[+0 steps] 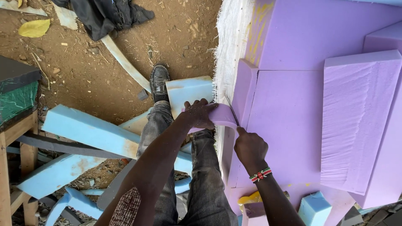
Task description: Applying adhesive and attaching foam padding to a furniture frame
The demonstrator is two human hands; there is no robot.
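Purple foam strip (222, 116) gripped by closed left hand (199, 114); right hand (250, 146) closed on blade (231, 110)

Bright, even daylight; sharp focus, soft shadows.

A strip of purple foam (222, 115) curls away from the edge of a large purple foam slab (289, 125), bent leftward and pale on its cut face. A thin metal blade (231, 109) stands slanted in the slit between strip and slab.
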